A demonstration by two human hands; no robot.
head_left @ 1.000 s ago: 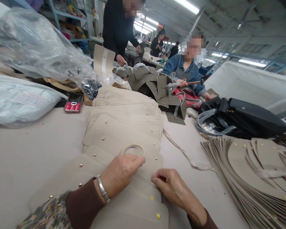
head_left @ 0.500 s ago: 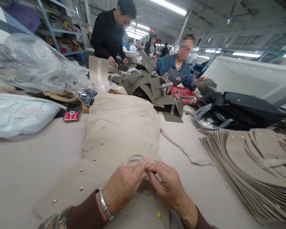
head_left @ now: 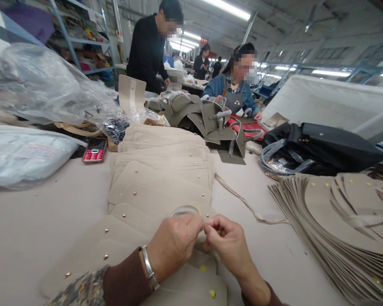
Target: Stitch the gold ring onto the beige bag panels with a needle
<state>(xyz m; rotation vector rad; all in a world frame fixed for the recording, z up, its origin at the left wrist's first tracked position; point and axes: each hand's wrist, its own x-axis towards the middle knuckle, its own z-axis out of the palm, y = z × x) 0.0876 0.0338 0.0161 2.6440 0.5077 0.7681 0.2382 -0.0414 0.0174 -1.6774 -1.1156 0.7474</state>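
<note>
Both hands meet above a fanned row of beige leather-like panels with small metal studs. My left hand is closed around a thin roll of tape with a yellow edge, which shows above its knuckles. Fingertips of my right hand are pinched together right beside the left fingertips; what they grip is too small to make out. Beneath the hands lie more beige panels, with a small yellow piece on one of them. My wrists partly cover these lower panels.
At the right stands a thick stack of beige panels with yellow spots, near a black bag. A red phone and plastic bags lie left. Grey-brown bag parts are heaped ahead, with co-workers behind.
My left hand has shifted right and turned, showing more of its back. My right hand has moved slightly right. The co-worker in blue has lowered their hands and no longer holds up the grey-brown pieces.
</note>
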